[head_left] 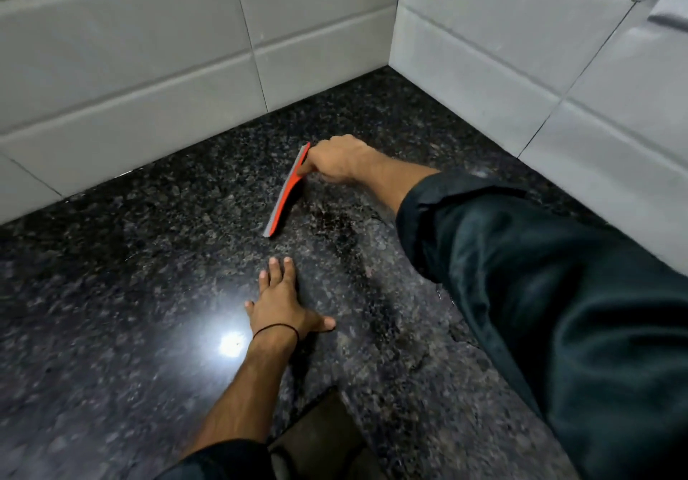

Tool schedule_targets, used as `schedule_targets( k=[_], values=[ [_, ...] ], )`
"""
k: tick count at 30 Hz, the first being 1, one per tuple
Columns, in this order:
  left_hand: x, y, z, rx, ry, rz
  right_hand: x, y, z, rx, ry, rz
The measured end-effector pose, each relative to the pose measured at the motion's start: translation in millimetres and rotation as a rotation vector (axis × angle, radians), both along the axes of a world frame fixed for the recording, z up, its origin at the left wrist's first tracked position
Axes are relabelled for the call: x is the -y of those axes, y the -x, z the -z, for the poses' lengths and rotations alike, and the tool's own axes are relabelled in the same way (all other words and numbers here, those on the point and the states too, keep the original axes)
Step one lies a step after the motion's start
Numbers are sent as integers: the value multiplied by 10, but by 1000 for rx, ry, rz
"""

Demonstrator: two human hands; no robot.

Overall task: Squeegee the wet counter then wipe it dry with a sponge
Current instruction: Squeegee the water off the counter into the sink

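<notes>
The dark sleeve [558,312] of the right arm fills the near right side, reaching out across the desk [111,293] toward the tiled corner. At its end the right hand [337,159] is closed around the top end of the squeegee [286,193], fingers curled over it and the forefinger laid along the orange back. The squeegee runs from that hand down and to the left, tilted on its edge, with its grey blade touching the dark speckled stone and the orange side facing the hand. Its free end lies between the two hands, nearer the left fingertips than the right wrist.

The left hand [279,301] is flat on the desk, palm down, fingers spread and pointing toward the squeegee's lower end; it holds nothing. It sits apart from the tool, with a strip of bare stone between the fingertips and the blade. A thin black band [275,329] circles the left wrist.

Just left of that wrist a bright spot of light [231,343] shines on the polished surface. To the right of the left hand, and under the right forearm, the stone looks patchy and duller, with a darker wet-looking blotch [331,219] just beside the squeegee on the right hand's side. Beyond the right hand, pale tiles [149,70] rise from the back edge of the desk and meet a second wall at a corner.
</notes>
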State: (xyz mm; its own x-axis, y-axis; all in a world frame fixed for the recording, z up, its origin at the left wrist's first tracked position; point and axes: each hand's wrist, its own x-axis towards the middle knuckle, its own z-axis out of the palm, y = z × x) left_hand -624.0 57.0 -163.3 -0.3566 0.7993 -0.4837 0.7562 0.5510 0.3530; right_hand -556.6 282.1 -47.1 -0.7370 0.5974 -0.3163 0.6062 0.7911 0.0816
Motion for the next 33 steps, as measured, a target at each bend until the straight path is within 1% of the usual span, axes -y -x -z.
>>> schedule_targets(
  k=[3,6,9,11,13,17,21,23,25,27,30,33],
  values=[
    [15,-5,-39,5,-1,9,7,-389,-97,67,6,-18],
    [48,-11,-86,11,1,14,99,-1047,-215,170,15,6],
    [53,-20,-122,28,20,20,321,-1702,-263,222,39,96],
    [9,-33,-144,33,40,10,470,-2046,-261,227,61,162],
    [-56,-86,-153,20,20,15,604,-2371,-272,230,46,227],
    [-273,-389,-167,-11,-42,150,830,-3029,-354,317,18,347],
    [-527,-833,-199,-14,-44,298,938,-3483,-468,371,74,380],
    [-647,-1003,-206,-25,-42,354,895,-3593,-519,335,89,427],
    [-755,-1100,-227,-54,-24,382,771,-3611,-561,277,54,485],
    [-882,-1138,-249,-56,35,404,568,-3531,-598,172,3,530],
    [-1020,-1118,-268,-17,112,422,182,-3217,-575,-3,-36,508],
    [-1080,-1118,-221,-18,117,403,-301,-2776,-459,-100,9,486]
  ],
)
